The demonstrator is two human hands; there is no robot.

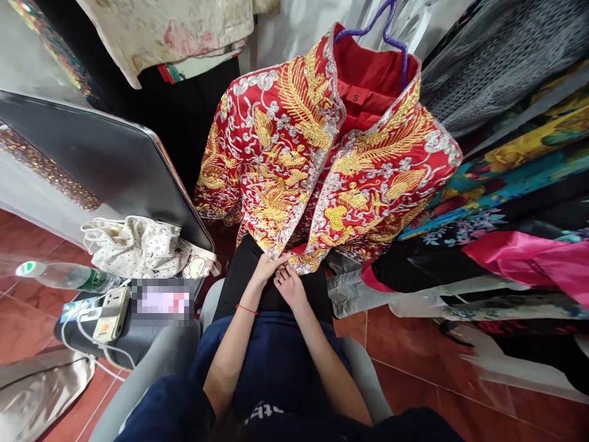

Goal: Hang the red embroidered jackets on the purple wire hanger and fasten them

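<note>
A red jacket [280, 159] with dense gold and silver embroidery hangs on a purple hanger [389, 40]. Its front stands partly apart, and a small red label marked "S" [356, 96] shows inside the collar. At the lower front corner, my left hand [269, 269] pinches the hem between thumb and fingers; a thin red cord circles that wrist. Close against it, my right hand [291, 286] is closed, its fingers curled by the hem edge. Whatever its fingertips hold, if anything, is too small to make out. Both hands are above my lap.
On the left, a black stool [151, 341] bears a crumpled dotted cloth [138, 245], a plastic bottle [69, 275], a power strip [113, 313] with white cables and a blurred-out phone [161, 301]. A dark panel [105, 159] rises behind. Hanging garments [506, 184] crowd the right side.
</note>
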